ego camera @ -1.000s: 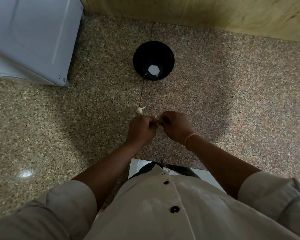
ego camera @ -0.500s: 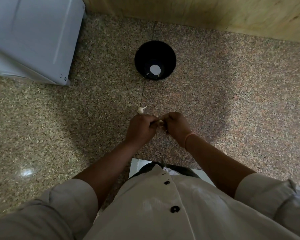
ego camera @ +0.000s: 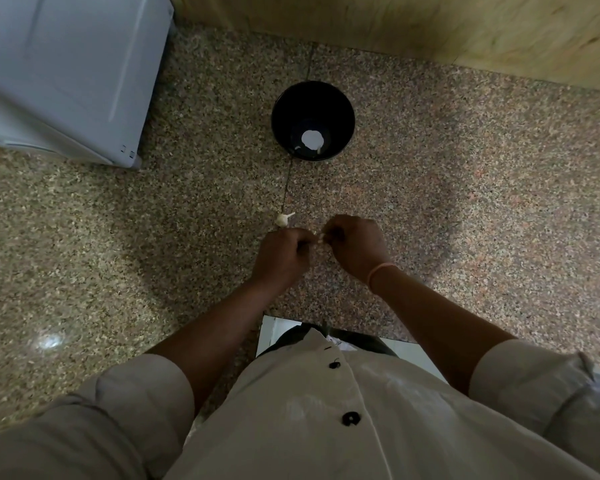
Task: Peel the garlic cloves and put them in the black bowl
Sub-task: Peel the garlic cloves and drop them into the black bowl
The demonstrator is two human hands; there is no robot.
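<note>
Near the middle of the speckled surface (ego camera: 465, 202), I saw the left hand (ego camera: 281, 258) and right hand (ego camera: 355, 247) meeting, fingers curled, both pinching a small pale garlic clove (ego camera: 321, 237) between their tips. Another garlic piece (ego camera: 283, 219) lay just beyond the left hand. The black bowl (ego camera: 281, 109) stood farther back, well apart, a white patch (ego camera: 311, 140) at its bottom.

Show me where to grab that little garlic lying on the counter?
Pinch the garlic by its fat round body, coming down from above. It lies flat on the counter, and its thin pointed tail, sticking out to the right, would probably slip or snap.
</note>
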